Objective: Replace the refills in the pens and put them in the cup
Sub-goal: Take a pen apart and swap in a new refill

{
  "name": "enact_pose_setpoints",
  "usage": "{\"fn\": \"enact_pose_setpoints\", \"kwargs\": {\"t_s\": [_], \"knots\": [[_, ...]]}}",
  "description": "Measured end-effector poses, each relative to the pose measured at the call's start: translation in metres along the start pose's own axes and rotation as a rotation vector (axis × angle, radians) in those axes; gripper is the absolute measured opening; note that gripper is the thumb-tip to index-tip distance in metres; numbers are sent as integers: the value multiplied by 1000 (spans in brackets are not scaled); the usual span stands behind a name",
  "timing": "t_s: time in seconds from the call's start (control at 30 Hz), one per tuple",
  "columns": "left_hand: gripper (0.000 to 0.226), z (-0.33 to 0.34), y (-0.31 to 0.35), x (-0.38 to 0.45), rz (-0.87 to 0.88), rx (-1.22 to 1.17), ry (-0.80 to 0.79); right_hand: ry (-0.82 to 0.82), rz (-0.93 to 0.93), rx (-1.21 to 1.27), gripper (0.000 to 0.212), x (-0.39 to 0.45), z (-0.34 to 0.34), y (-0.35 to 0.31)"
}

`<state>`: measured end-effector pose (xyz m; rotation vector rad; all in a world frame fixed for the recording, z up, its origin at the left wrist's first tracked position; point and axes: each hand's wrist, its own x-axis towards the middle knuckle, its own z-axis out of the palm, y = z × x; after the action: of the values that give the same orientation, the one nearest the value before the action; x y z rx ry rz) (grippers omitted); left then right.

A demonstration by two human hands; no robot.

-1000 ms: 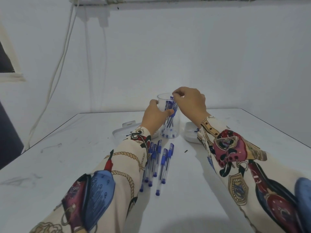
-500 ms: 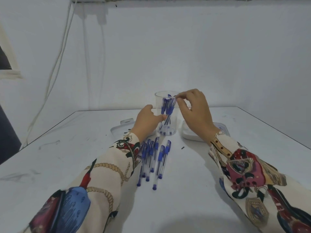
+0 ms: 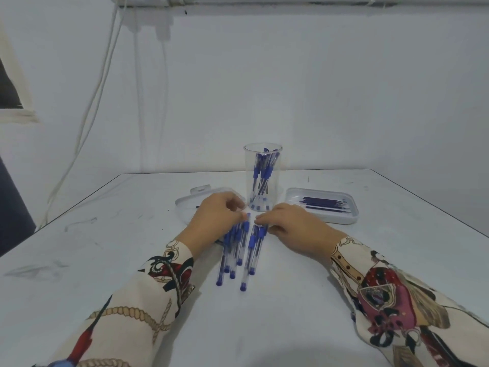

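Note:
A clear plastic cup (image 3: 262, 152) stands at the table's middle and holds several blue pens upright. In front of it, several more blue pens (image 3: 239, 250) lie side by side on the white table, pointing away from me. My left hand (image 3: 218, 219) lies over the far ends of the left pens, its fingers curled down round one of them. My right hand (image 3: 289, 226) is opposite it, with its fingertips touching the far ends of the two right pens. A white tray (image 3: 352, 207) right of the cup holds several dark refills (image 3: 321, 203).
Behind my left hand sits a white lid or shallow tray (image 3: 201, 192), mostly hidden. The white table (image 3: 105, 260) has dark scuffs on its left side. White cables (image 3: 87, 123) hang down the wall at the left.
Both hands have left the cup and come down toward me onto the row of pens. The cup now stands free with the pens inside it.

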<state>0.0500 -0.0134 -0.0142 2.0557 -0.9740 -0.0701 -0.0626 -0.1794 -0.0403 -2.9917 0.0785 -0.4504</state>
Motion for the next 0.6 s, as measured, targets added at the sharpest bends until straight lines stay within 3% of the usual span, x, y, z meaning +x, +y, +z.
{"fn": "enact_pose_setpoints", "kwargs": {"t_s": [0.1,0.2,0.6], "knots": [[21,-4,3,-8,-10,138,-179,32,-23,-36,27,1,1,4],[23,-4,5,-13,-13,165,-260,54,-12,-51,24,-1,1,7],[16,10,8,-11,-59,161,-241,70,79,-37,19,-4,-3,12]]}}
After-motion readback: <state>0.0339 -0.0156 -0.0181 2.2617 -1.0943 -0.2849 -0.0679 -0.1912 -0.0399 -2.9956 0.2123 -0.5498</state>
